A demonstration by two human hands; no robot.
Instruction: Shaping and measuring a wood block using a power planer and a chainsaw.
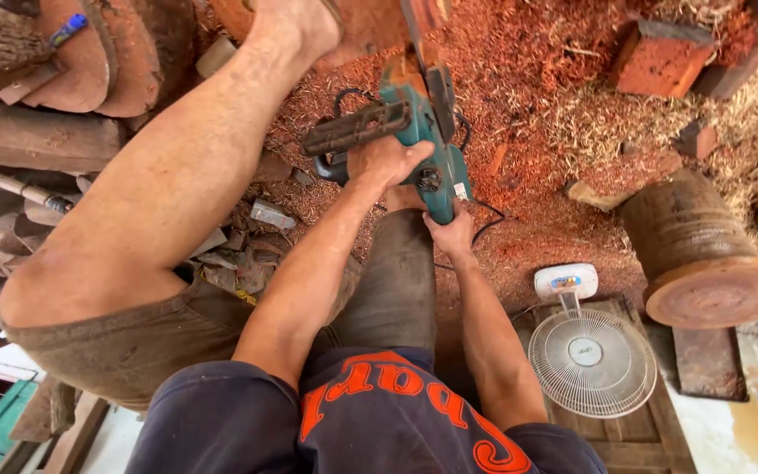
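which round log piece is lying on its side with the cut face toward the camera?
The log at right, beside the white fan. Its round cut end faces the viewer; the wooden slabs at upper left lean stacked together.

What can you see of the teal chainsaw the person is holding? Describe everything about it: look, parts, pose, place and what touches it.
The chainsaw has a teal body that looks like plastic, with a dark, dusty front handle bar on its left and a black cord trailing from it. Its bar points away from the person, into reddish wood at the top of the view. The left hand grips it near the front handle; the right hand grips the rear end. It is held above red sawdust, over the person's knee.
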